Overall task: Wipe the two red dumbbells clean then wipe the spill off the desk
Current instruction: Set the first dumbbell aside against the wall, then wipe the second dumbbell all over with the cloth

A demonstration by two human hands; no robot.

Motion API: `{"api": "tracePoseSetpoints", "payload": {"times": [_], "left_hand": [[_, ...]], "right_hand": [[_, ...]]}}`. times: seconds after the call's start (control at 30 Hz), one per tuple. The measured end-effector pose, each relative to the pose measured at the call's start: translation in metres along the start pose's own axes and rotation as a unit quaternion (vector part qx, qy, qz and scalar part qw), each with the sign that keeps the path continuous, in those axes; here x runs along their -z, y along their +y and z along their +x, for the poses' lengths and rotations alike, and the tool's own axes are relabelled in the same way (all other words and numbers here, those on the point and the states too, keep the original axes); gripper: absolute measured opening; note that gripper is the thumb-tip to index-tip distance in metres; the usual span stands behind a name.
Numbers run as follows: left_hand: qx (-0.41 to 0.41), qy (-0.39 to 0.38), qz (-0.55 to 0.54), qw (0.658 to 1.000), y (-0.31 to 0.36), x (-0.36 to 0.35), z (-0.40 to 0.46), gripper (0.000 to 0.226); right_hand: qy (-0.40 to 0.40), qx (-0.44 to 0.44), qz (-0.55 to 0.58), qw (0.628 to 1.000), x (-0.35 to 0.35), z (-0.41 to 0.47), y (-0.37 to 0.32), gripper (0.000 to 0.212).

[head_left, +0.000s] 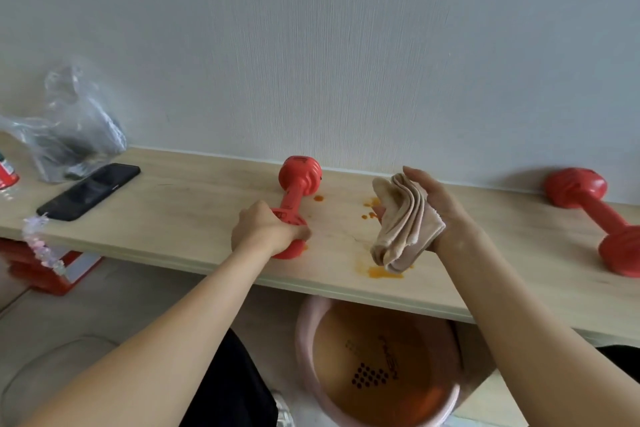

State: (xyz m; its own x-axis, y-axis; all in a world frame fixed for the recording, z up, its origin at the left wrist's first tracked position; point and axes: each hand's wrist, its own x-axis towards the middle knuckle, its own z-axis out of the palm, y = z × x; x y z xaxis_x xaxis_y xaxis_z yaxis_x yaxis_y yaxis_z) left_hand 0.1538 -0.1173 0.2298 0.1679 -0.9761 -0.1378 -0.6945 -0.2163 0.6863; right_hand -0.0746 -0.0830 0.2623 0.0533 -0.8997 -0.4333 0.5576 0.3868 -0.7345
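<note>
A red dumbbell [298, 180] lies on the wooden desk [180, 208] near its middle, far head toward the wall. My left hand [265, 230] grips its near end and handle. My right hand [433, 208] holds a folded beige cloth [401, 225], palm up, just above the desk to the right of that dumbbell. Orange spill marks [382, 272] dot the desk between the dumbbell and the cloth and near the front edge. The second red dumbbell [595, 218] lies at the far right of the desk, untouched.
A black phone [90, 191] and a crumpled clear plastic bag [76, 128] sit at the desk's left. A red can [7, 173] is at the left edge. Below the desk stands a pink basin [377, 367] with orange-tinted water.
</note>
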Motion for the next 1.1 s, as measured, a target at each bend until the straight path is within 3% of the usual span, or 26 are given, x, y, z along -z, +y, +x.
{"api": "tracePoseSetpoints", "payload": {"times": [0.13, 0.33, 0.47, 0.53, 0.6, 0.77, 0.87, 1.0, 1.1], "left_hand": [[-0.027, -0.001, -0.020, 0.999, 0.006, -0.005, -0.008, 0.058], [-0.118, -0.076, -0.037, 0.989, 0.023, -0.027, -0.016, 0.096], [-0.182, -0.126, -0.050, 0.974, 0.041, -0.047, -0.022, 0.103], [-0.206, -0.145, -0.070, 0.965, 0.048, -0.058, -0.023, 0.108], [-0.217, -0.156, -0.089, 0.959, 0.051, -0.068, -0.023, 0.108], [-0.228, -0.176, -0.093, 0.953, 0.054, -0.081, -0.021, 0.088], [-0.231, -0.178, -0.091, 0.952, 0.053, -0.081, -0.019, 0.087], [-0.229, -0.167, -0.091, 0.955, 0.051, -0.084, -0.015, 0.097], [-0.230, -0.169, -0.097, 0.954, 0.050, -0.088, -0.014, 0.096]], "right_hand": [[0.004, -0.001, -0.020, 1.000, 0.010, -0.013, -0.001, 0.028], [0.074, 0.070, -0.100, 0.990, 0.029, -0.030, -0.010, 0.014], [0.104, 0.161, -0.197, 0.961, 0.039, -0.044, -0.018, 0.009], [0.148, 0.212, -0.239, 0.936, 0.046, -0.048, -0.024, 0.016], [0.201, 0.277, -0.354, 0.871, 0.054, -0.047, -0.032, 0.020], [0.267, 0.372, -0.624, 0.633, 0.061, -0.029, -0.037, 0.026], [0.235, 0.402, -0.684, 0.562, 0.059, -0.013, -0.026, 0.025], [0.208, 0.368, -0.782, 0.459, 0.073, 0.006, -0.013, 0.035], [0.212, 0.342, -0.813, 0.421, 0.073, 0.009, -0.011, 0.050]]}}
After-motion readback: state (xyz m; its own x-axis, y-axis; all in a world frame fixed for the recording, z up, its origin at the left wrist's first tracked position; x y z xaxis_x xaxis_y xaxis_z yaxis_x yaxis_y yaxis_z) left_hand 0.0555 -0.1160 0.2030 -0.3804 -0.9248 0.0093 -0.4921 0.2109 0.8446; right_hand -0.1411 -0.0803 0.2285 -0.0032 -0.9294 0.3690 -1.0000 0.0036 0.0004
